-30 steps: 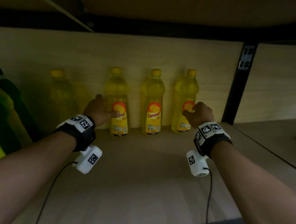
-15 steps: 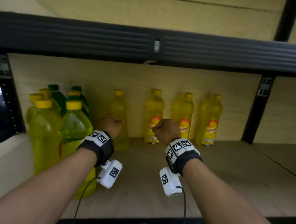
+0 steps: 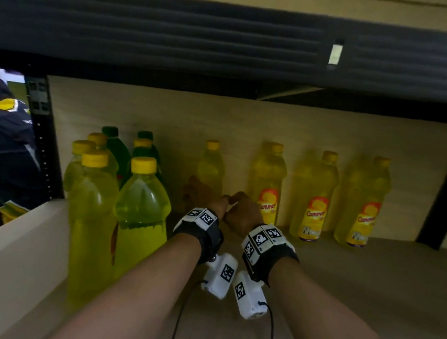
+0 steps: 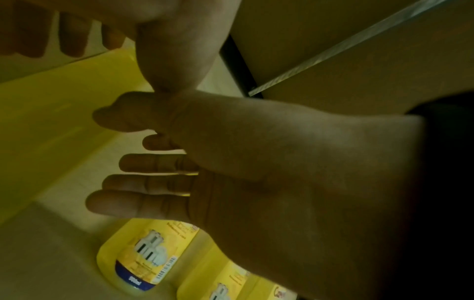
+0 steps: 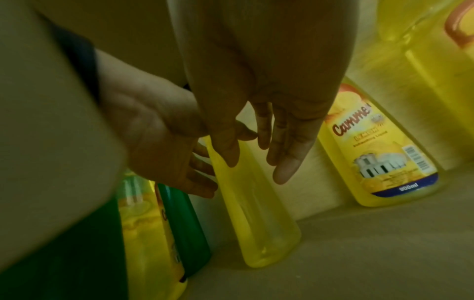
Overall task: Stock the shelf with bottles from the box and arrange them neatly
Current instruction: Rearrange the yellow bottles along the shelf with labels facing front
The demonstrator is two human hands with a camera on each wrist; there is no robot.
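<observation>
Along the back of the wooden shelf stands a row of yellow bottles. Three of them show "Cammer" labels; the leftmost yellow bottle shows a plain side. Both hands meet just in front of this plain bottle. My left hand has straight, spread fingers at the bottle's left side; whether they touch it is unclear. My right hand hangs with relaxed straight fingers before the bottle's upper part, holding nothing. Its thumb meets my left thumb.
A tight cluster of larger yellow and green bottles fills the shelf's left end. A pale panel slopes beside it. The dark upper shelf edge hangs low overhead. A black upright bounds the right. A person in a dark jacket is at far left.
Both hands left the labelled bottles they were at, moved left along the row and came together at the plain-sided bottle. My view pulled back and shifted left.
</observation>
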